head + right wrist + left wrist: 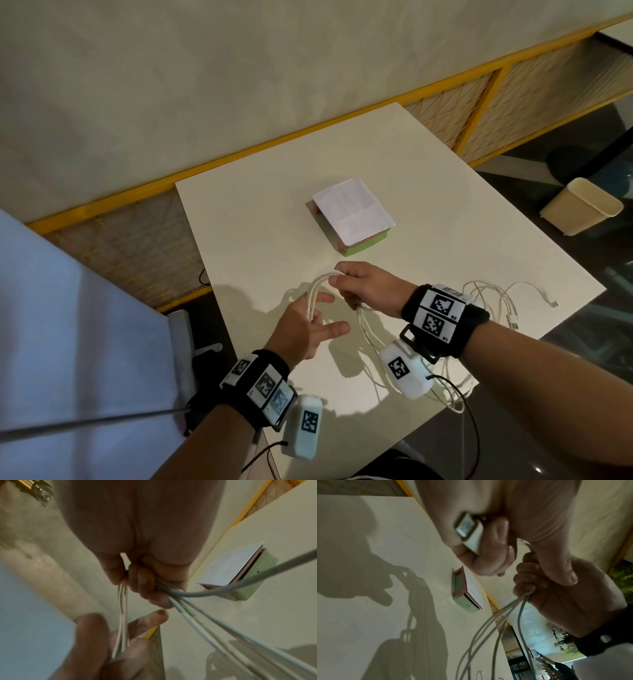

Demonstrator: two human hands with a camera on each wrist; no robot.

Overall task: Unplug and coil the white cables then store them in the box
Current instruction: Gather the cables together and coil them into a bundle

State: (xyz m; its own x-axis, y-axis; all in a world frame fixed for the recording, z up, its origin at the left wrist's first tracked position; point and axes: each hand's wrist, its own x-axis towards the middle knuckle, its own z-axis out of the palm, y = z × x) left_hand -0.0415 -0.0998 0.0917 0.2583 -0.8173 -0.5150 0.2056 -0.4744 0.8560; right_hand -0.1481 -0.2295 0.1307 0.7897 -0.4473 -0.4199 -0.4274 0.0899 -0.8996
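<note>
The head camera is looking down and forward from above the tabletop [260, 219], taking in both forearms, the box [352, 216] and the wall behind it. The left wrist camera is sitting very near under the left hand [488, 524], facing along the fingers across the tabletop [376, 547] toward the box [464, 592], with the right hand [556, 595] close ahead. The right wrist camera is looking along the right hand [137, 534] from just behind it, catching the left hand [106, 642] and the box [240, 573]. All three views are sharing the box, the cables [317, 291] and both hands.
</note>
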